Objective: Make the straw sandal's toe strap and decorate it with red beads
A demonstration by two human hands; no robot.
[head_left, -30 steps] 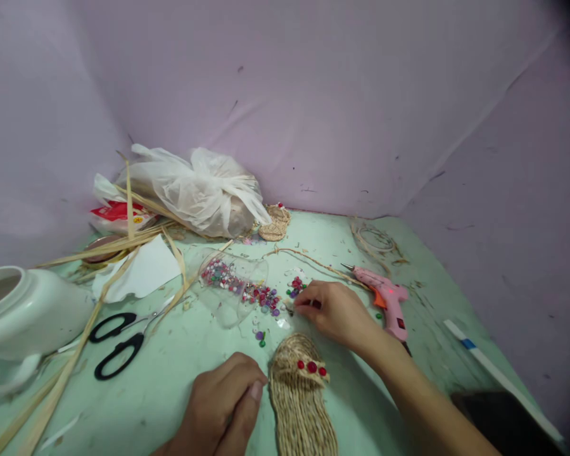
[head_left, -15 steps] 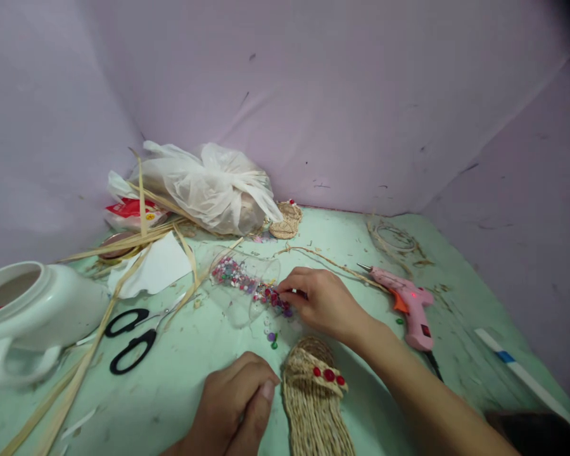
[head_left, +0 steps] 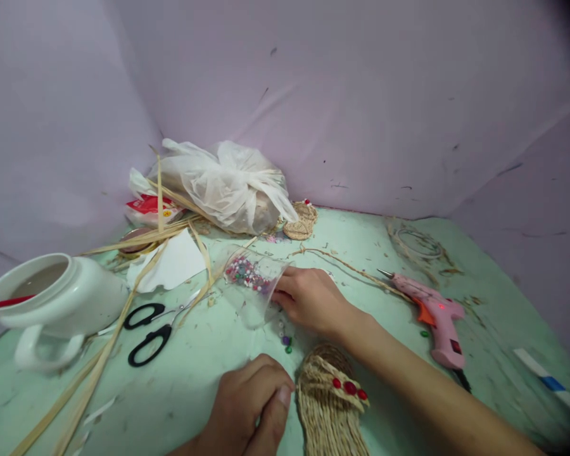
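Observation:
My right hand (head_left: 311, 301) reaches over the green table (head_left: 204, 354) to the mouth of a clear plastic cup (head_left: 251, 285) lying on its side with coloured beads inside. Its fingers are curled together at the spilled beads (head_left: 285, 335); what they pinch is hidden. My left hand (head_left: 249, 408) rests near the front edge, fingers closed, thumb pressed against the side of a small woven straw sandal (head_left: 330, 405) with three red beads on its strap.
Black scissors (head_left: 147, 329) lie left of the cup. A pink glue gun (head_left: 432, 313) lies at the right. A white jug (head_left: 57, 304) stands at far left. A plastic bag (head_left: 223, 187), straw strips (head_left: 137, 244), white paper (head_left: 171, 266) and another small sandal (head_left: 301, 221) sit at the back.
My right hand has moved left from the loose beads to the cup's mouth. The view has shifted left. My left hand stays by the sandal.

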